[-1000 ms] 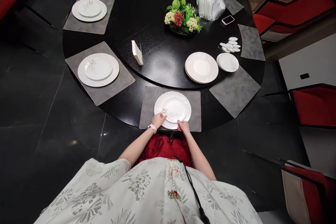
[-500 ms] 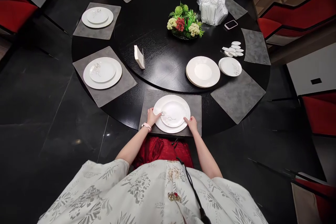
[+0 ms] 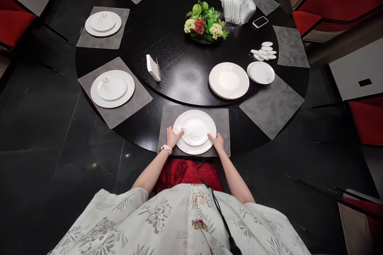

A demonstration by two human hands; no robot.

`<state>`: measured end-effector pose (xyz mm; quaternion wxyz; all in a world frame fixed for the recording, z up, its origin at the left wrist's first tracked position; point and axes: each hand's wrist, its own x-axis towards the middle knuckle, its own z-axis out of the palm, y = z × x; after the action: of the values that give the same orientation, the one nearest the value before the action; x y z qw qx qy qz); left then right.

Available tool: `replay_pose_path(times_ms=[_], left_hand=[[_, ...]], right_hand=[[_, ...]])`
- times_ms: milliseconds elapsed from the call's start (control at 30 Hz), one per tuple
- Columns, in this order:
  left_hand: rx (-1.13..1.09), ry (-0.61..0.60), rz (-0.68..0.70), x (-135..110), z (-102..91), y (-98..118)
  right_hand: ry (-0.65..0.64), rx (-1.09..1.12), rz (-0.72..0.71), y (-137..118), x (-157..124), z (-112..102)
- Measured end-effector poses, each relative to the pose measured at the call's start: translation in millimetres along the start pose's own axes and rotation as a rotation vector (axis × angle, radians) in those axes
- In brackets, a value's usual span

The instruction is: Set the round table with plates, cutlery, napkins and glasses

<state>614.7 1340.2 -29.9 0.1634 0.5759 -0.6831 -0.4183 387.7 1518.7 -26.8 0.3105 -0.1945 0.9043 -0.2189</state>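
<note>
On the near side of the large plate [image 3: 194, 150], the person's white patterned top [image 3: 161, 217] and red lower garment [image 3: 185, 173] occupied the foreground, a black cord [image 3: 224, 223] hanging over the top. At the large plate's left rim, the left hand [image 3: 173, 136], with a pink band [image 3: 165, 150] at its wrist, pinched the edge, its thumb laid across the rim toward the small plate [image 3: 196, 125]. At the right rim, the right hand [image 3: 218, 142] pinched likewise, its thumb tip at the small plate's margin; how the fingers of either hand lay beneath could not be told. Upon the large plate rested the small plate, marked with a fine grey motif. Beneath the large plate lay a grey placemat [image 3: 223, 117], at the near edge of the round black table [image 3: 143, 131].

To the large plate's right lay another grey mat [image 3: 272, 107]; to its left, a set of two nested plates [image 3: 112, 83] sat on a third. Beyond it to the right stood a stack of large plates [image 3: 229, 80] beside a stack of smaller plates [image 3: 263, 72]; beyond it to the left, a small white stand [image 3: 152, 67]. Farther beyond it to the right lay white spoons [image 3: 265, 52]. Well beyond it stood a flower arrangement [image 3: 206, 24] and, more to the right, a phone [image 3: 260, 22] and a wrapped white bundle [image 3: 237, 6].
</note>
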Motion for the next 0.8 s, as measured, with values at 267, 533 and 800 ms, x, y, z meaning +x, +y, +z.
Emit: replay_pose_path(times_ms=[267,533,800], left_hand=[[0.006,0.024,-0.028,-8,-0.5,0],[0.003,0.053,-0.056,-21,-1.0,-5],[0.061,0.024,-0.057,-16,-2.7,-7]], right_hand=[[-0.035,-0.027,0.019,-4,1,-4],[-0.034,-0.065,-0.012,-8,1,-5],[-0.077,0.016,0.036,-10,-5,-4]])
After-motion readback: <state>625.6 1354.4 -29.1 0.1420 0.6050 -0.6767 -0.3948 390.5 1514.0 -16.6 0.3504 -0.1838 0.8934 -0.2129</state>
